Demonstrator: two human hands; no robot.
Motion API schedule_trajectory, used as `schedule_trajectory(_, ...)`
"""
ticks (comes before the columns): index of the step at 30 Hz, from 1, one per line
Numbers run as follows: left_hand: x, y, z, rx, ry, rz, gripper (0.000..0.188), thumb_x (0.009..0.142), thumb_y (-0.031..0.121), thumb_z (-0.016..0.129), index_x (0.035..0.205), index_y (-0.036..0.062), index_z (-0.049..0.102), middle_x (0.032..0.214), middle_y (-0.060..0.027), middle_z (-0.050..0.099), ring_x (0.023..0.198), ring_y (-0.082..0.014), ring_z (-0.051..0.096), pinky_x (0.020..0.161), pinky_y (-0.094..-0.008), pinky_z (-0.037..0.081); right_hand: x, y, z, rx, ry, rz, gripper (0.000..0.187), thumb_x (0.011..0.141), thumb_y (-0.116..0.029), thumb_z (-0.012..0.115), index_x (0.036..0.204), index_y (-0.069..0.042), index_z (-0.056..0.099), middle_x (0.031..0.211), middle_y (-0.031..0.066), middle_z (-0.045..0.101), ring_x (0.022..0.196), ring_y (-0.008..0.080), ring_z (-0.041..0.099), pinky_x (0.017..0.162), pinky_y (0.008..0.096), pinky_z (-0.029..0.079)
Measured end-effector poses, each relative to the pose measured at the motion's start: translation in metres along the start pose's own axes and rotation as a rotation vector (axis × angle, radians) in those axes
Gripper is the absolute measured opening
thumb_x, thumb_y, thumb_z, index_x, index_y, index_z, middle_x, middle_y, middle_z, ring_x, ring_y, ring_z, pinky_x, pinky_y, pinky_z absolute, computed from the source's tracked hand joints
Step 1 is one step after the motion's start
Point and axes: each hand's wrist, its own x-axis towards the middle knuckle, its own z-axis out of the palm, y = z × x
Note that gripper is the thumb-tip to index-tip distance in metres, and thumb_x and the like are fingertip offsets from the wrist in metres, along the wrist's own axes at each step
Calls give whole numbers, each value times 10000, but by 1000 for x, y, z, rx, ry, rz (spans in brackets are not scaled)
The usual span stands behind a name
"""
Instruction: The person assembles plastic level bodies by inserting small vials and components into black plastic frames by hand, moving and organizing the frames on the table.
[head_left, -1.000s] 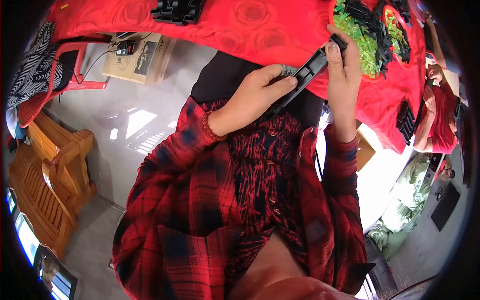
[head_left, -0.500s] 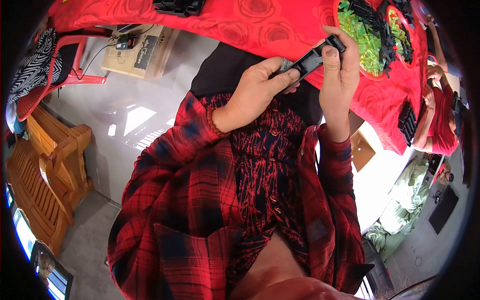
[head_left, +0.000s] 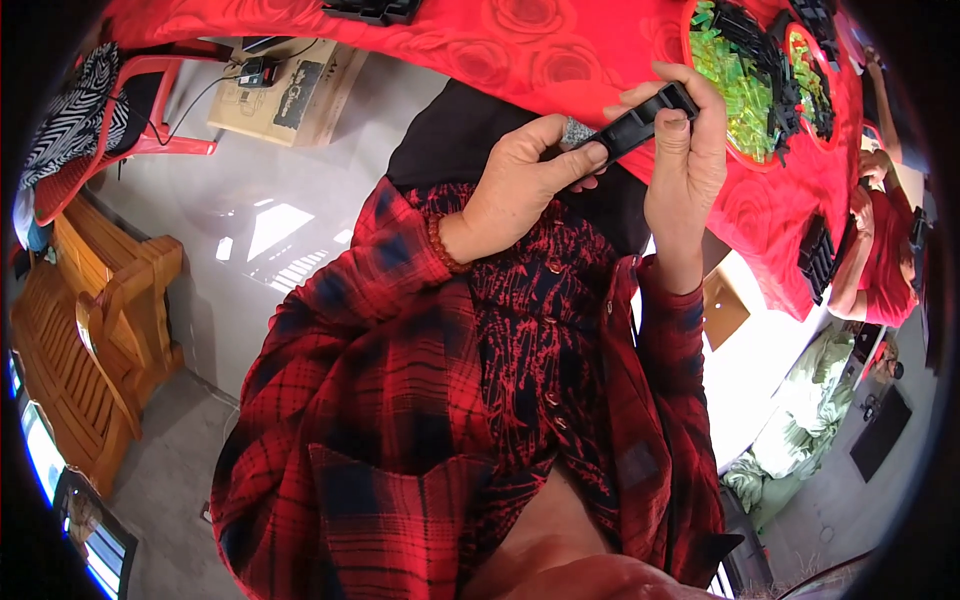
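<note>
A long black plastic part (head_left: 632, 133) with recesses along its face is held slantwise between my two hands, over the near edge of the red table. My left hand (head_left: 515, 185), with a beaded bracelet at the wrist, grips its lower end, the thumb lying on top. A small grey speckled piece (head_left: 577, 131) shows by the left fingers; what it belongs to I cannot tell. My right hand (head_left: 687, 165) holds the upper end, thumb pressed on its near side and fingers behind it.
A red-rimmed tray (head_left: 688, 60) at the right holds yellow-green translucent pieces (head_left: 735, 90) and black parts. Beyond it stands a second, smaller tray (head_left: 790, 40). Black parts (head_left: 372, 10) lie at the far edge. A co-worker's arms (head_left: 850, 250) are at the right. A cardboard box (head_left: 285, 105) stands left.
The view has shifted slightly. My right thumb has moved a little along the black part, which both hands still hold, its upper end turned slightly.
</note>
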Motion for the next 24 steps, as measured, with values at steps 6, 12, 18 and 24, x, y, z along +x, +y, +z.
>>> schedule_trajectory(6,0,2,0,-33,-6,-87,144,966,120,656,1032,-8,657,895,-65,699,773,-120,658,707,-258,538,-7,-4,-3,-72,37,35,215,1044,-88,498,1240,-32,568,959,46,631,895,113,596,842,256,486)
schedule_trajectory(12,-4,-4,2,-62,-61,-98,142,970,109,647,1048,-10,649,936,-77,703,805,-136,669,748,-273,549,-11,-14,-7,-108,-16,22,223,1034,-64,505,1245,-31,570,971,43,614,906,103,580,848,246,476)
schedule_trajectory(18,-1,1,4,-19,-95,-65,187,996,150,623,1090,-11,636,964,-75,703,851,-133,669,801,-275,543,-2,-13,-9,-110,-30,42,235,1043,-96,506,1259,-31,572,990,43,607,912,110,575,845,249,472)
schedule_trajectory(24,-4,3,2,60,-98,-78,209,1007,177,612,1100,-8,642,962,-49,696,866,-96,645,793,-244,518,-1,-4,-10,-74,-27,83,244,1053,-135,501,1262,-33,574,1000,39,616,936,111,582,868,251,462)
